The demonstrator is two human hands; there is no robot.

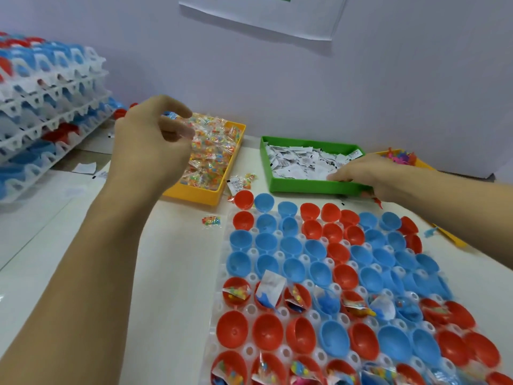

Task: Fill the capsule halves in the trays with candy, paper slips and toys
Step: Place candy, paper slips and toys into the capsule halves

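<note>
- Clear-wrapped candy packet (173,117) pinched in the left hand (150,145), above the yellow plastic candy bin (211,197).
- Right hand (369,173), fingers curled, reaches into the green paper-slip bin (305,187); what it grips, I cannot tell.
- Red and blue capsule halves (327,273) sit in the clear tray (219,323) below both hands.

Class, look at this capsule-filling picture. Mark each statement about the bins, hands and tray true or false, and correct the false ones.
1. The green bin holds paper slips. True.
2. The candy packets sit in a blue bin. False: that bin is yellow.
3. The right hand reaches into the green bin. True.
4. Every capsule half in the tray is filled. False: many are empty.
5. The left hand lies flat on the table. False: it is raised, fingers curled.
</note>
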